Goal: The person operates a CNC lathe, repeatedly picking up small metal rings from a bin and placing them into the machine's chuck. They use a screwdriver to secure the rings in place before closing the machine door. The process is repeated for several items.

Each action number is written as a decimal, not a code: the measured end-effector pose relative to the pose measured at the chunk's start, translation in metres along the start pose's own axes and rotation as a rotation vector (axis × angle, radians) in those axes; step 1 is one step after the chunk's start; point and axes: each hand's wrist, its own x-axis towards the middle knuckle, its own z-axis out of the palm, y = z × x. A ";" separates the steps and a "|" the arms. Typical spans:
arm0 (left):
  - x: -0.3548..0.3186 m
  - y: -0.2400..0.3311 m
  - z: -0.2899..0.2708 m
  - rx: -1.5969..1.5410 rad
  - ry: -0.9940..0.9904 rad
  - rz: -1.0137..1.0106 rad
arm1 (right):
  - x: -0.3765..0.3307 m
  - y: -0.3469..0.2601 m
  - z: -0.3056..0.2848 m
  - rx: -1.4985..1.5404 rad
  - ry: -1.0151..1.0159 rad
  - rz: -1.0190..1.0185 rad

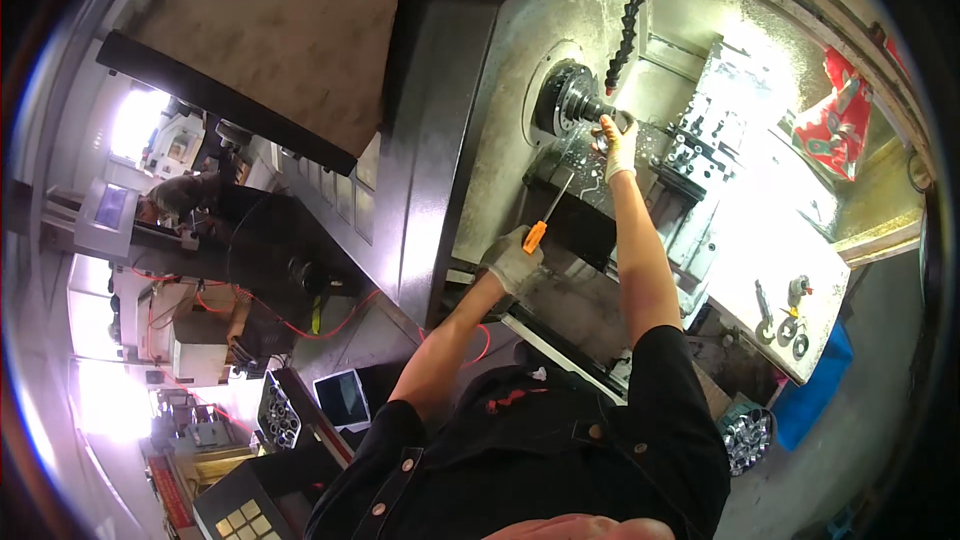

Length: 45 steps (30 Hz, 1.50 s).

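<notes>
My left hand (510, 260), in a pale work glove, is closed around a screwdriver with an orange handle (536, 237). Its thin metal shaft points up toward the machine's spindle. At the nose of the dark round lathe chuck (566, 100), my right hand (620, 148), also gloved, has its fingers curled round a small round metal part (626, 121). Whether that part is seated on the chuck or apart from it, I cannot tell. A black jointed coolant hose (628, 35) hangs just above the right hand.
A tool block (700, 145) with several holders stands right of the chuck. Several small metal tools and rings (787, 325) lie on a pale ledge. The dark machine door frame (440, 140) rises at left. A red bag (835, 115) hangs at right; a bin of metal parts (747, 440) stands below.
</notes>
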 end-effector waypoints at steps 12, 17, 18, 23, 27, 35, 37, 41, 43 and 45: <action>0.007 -0.005 0.010 -0.024 -0.048 -0.009 | 0.015 -0.020 -0.009 -0.261 -0.129 0.151; 0.002 0.002 0.005 0.019 -0.083 -0.049 | 0.016 -0.028 -0.010 -0.467 -0.178 0.089; 0.000 0.004 0.004 0.015 -0.087 -0.031 | 0.018 -0.026 -0.011 -0.444 -0.161 0.064; 0.001 0.006 0.012 0.000 -0.139 0.039 | 0.032 -0.007 -0.024 -0.457 -0.143 -0.255; -0.023 0.010 0.011 -0.265 -0.177 0.203 | 0.035 -0.017 -0.017 -0.568 -0.149 0.085; -0.155 0.012 -0.144 -0.497 -0.185 0.533 | 0.000 -0.032 0.013 -0.617 -0.064 0.000; -0.163 -0.054 -0.178 -0.591 -0.142 0.655 | 0.009 -0.026 0.005 -0.554 -0.072 0.052; -0.158 -0.051 -0.268 -0.329 0.248 0.298 | 0.029 -0.008 0.004 -0.323 0.118 0.387; -0.126 -0.058 -0.291 0.265 0.499 0.611 | 0.032 -0.008 0.012 -0.353 0.113 0.360; -0.095 -0.053 -0.306 0.324 0.574 0.670 | 0.036 -0.007 0.006 -0.346 0.116 0.349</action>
